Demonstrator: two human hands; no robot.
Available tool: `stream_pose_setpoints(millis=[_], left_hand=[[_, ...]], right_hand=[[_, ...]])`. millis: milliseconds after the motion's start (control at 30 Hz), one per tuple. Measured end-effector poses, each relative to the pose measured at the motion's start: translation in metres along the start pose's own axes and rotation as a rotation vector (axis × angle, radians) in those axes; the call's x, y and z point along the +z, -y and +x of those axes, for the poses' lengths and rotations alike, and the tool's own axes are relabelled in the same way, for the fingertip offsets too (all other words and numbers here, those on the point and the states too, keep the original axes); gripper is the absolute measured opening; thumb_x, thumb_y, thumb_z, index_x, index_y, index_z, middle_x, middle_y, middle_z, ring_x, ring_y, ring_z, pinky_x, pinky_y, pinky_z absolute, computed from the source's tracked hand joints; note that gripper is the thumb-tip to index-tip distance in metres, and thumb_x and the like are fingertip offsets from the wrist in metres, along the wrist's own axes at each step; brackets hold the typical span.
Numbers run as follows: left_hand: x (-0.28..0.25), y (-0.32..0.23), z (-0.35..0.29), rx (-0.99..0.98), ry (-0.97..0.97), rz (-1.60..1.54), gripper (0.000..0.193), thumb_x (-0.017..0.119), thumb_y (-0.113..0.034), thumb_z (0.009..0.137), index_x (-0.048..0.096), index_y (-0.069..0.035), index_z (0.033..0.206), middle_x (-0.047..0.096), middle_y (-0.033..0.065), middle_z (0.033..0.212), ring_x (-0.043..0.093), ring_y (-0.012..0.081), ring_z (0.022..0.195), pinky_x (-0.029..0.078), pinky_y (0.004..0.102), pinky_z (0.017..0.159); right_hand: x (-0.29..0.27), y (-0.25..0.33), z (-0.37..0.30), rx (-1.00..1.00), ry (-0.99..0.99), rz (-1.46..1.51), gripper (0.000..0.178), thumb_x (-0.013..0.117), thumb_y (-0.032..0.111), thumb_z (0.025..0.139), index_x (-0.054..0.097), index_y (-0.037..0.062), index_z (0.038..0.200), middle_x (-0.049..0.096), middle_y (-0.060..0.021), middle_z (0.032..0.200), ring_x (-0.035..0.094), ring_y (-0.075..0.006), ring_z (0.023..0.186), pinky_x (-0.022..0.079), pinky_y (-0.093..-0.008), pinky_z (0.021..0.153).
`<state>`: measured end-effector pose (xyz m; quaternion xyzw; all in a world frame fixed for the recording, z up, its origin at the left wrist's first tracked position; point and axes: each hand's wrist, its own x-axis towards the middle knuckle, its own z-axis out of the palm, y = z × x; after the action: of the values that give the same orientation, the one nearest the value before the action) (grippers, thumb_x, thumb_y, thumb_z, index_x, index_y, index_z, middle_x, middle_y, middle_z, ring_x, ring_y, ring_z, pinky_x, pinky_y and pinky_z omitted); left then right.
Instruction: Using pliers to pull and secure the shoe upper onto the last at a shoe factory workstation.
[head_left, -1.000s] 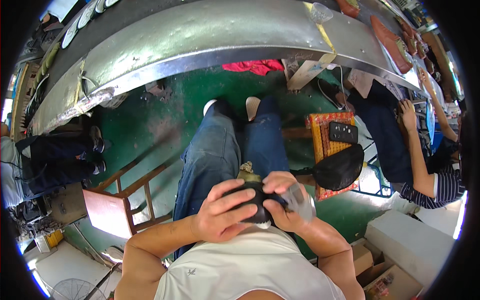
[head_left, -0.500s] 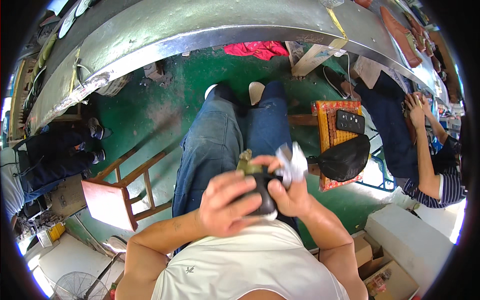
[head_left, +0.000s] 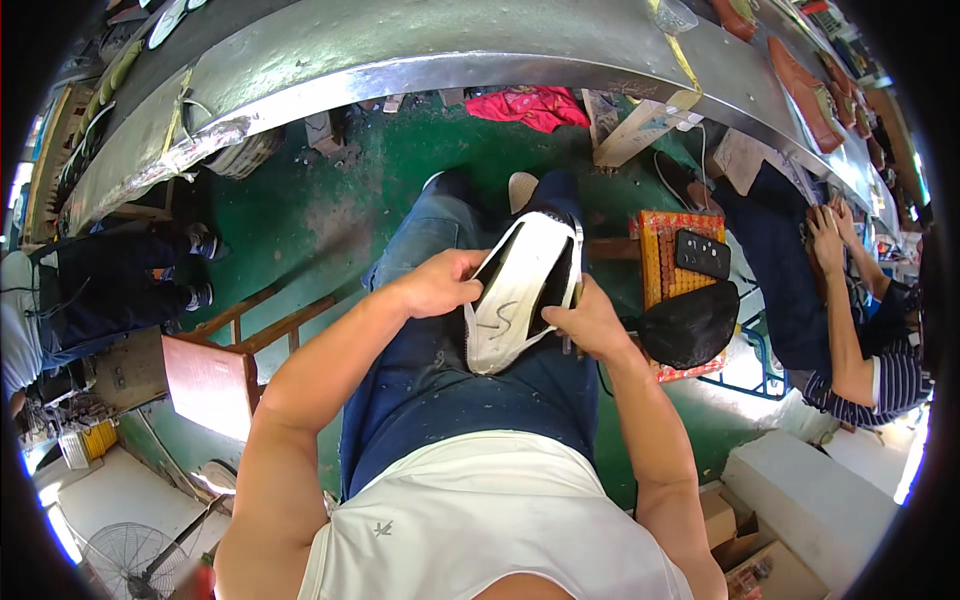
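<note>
Over my lap I hold a shoe upper (head_left: pixel 520 282), its long white underside facing up and its narrower end pointing away from me. A dark handwritten mark shows on the white, and black material shows along both sides under a white rim. My left hand (head_left: pixel 447 284) pinches its left edge between thumb and fingers. On the opposite edge my right hand (head_left: pixel 590 318) grips it, thumb on the near right side and the other fingers partly hidden. Something thin and pale by the right fingers is too small to make out.
A metal-edged bench (head_left: pixel 420 75) spans the far side. To the right stand a beaded seat (head_left: pixel 668 255) with a phone (head_left: pixel 702 254) and black bag (head_left: pixel 690 328), and a co-worker's hands (head_left: pixel 828 232). A wooden stool (head_left: pixel 210 382) is at left; red cloth (head_left: pixel 530 107) lies under the bench.
My hands have moved away from my belly and apart. The dark rounded shape between them has given way to the white underside. The shiny silver thing at my right hand no longer shows.
</note>
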<state>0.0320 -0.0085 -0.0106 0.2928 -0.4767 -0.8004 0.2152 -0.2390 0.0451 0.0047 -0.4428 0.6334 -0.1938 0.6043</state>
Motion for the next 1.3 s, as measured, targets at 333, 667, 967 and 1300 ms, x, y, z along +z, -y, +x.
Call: stream_pose_setpoints(millis=[333,667,967,1300], left_hand=[[0.051,0.051,-0.019,-0.117,-0.188,0.256,0.103,0.071,-0.001,0.087,0.002,-0.003,0.164,0.037,0.0144,0.159,0.037,0.0175,0.143,0.029,0.0328,0.119],[0.069,0.043,-0.021,-0.044,-0.202,-0.477,0.081,0.05,-0.038,0.106,0.005,-0.002,0.163,0.018,0.0157,0.168,0.019,0.022,0.154,0.015,0.0354,0.125],[0.056,0.085,0.022,-0.026,-0.87,0.285,0.062,0.027,-0.043,0.111,0.063,0.003,0.132,0.067,0.0305,0.12,0.063,0.0437,0.119,0.047,0.0428,0.103],[0.062,0.062,0.004,0.248,-0.81,0.657,0.044,0.04,-0.026,0.109,0.057,0.002,0.138,0.064,0.0277,0.128,0.065,0.0446,0.11,0.053,0.0463,0.095]], right_hand=[[-0.034,0.021,-0.101,-0.232,0.114,-0.595,0.038,0.062,0.013,0.095,0.054,-0.0046,0.128,0.068,-0.0183,0.104,0.068,-0.0348,0.092,0.054,-0.0414,0.08],[-0.02,0.074,-0.076,-0.304,0.328,-1.202,0.028,0.07,0.017,0.089,0.061,-0.0014,0.108,0.067,-0.0226,0.093,0.066,-0.0444,0.088,0.053,-0.0508,0.078],[0.029,-0.003,-0.06,-0.383,0.084,-0.623,0.043,0.068,0.019,0.09,0.056,-0.0025,0.125,0.066,-0.026,0.11,0.065,-0.043,0.101,0.052,-0.0491,0.086],[0.0,0.033,-0.067,-0.416,0.166,-0.749,0.045,0.066,0.01,0.09,0.05,-0.009,0.128,0.062,-0.0292,0.111,0.063,-0.0462,0.104,0.051,-0.0494,0.092]])
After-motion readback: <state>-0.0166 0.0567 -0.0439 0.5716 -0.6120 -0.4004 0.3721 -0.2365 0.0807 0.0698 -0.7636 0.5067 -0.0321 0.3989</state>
